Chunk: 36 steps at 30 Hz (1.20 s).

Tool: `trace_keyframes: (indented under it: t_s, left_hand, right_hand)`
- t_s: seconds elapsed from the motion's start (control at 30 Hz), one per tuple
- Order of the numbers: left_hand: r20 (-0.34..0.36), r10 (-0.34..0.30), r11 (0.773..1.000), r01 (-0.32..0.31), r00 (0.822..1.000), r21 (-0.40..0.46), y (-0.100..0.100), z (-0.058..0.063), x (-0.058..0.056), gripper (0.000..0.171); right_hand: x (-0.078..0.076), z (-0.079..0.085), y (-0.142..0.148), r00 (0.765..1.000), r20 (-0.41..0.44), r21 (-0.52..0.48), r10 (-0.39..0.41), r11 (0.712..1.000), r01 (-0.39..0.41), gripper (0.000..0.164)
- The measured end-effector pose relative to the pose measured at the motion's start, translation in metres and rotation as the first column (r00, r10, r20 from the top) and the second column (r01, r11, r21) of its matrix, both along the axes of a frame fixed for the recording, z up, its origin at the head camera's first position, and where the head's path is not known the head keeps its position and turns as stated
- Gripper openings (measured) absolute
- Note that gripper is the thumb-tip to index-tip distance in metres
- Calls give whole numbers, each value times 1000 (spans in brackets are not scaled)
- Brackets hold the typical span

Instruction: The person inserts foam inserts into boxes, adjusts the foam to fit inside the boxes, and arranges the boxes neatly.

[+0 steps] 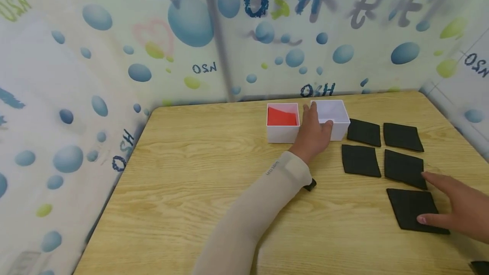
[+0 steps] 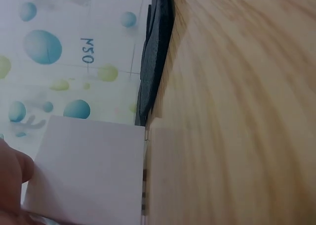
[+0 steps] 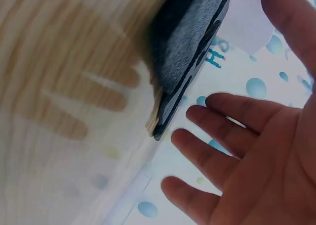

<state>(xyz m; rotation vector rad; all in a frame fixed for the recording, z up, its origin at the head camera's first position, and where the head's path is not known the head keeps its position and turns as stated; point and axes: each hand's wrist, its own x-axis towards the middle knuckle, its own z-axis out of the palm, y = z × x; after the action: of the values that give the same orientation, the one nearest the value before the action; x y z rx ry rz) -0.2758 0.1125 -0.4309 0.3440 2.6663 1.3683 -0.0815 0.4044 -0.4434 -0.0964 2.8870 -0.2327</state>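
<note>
My left hand [image 1: 311,133] grips the left side of a white open-topped box [image 1: 338,131], its thumb over the front rim and its fingers along the left wall. In the left wrist view, the thumb [image 2: 25,166] lies at the edge of that box [image 2: 89,170]. My right hand [image 1: 458,205] hovers with spread fingers over black flat squares at the table's right; in the right wrist view, its fingers [image 3: 222,156] are straight and hold nothing. The nearest black square [image 1: 412,209] lies partly under its thumb, another black square [image 1: 404,169] at its index fingertip.
A second white box [image 1: 282,135] with a red sheet [image 1: 282,117] inside stands left of the gripped one. More black squares [image 1: 361,160] lie right of the boxes. One small black piece [image 1: 311,185] shows beneath my left sleeve. A patterned curtain [image 1: 263,54] borders the wooden table [image 1: 183,173].
</note>
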Motion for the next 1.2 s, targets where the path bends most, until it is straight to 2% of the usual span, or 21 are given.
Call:
trace_keyframes:
  t_s: [0.3,0.47,0.57,0.77,1.03,1.2]
  left_hand:
    - [32,-35,997,33,999,69,-4,-3,-4,68]
    - [53,-24,993,18,998,116,-5,-3,-3,68]
    - [68,-15,990,6,998,142,-6,-3,-2,68]
    - [87,-4,987,-11,996,163,-6,-3,-1,68]
    - [88,2,983,-18,996,181,-6,-6,-1,68]
    - [94,1,981,-20,996,193,-6,-5,0,68]
  right_hand:
    - [1,-10,7,999,33,-1,35,999,-35,122]
    - [3,-14,7,998,37,7,49,999,-49,121]
    - [3,-15,8,998,10,27,66,997,-67,120]
    - [6,-20,11,997,14,48,70,996,-70,119]
    - [8,-17,5,997,45,73,63,995,-66,117]
    - [7,-15,4,993,98,68,65,995,-72,114]
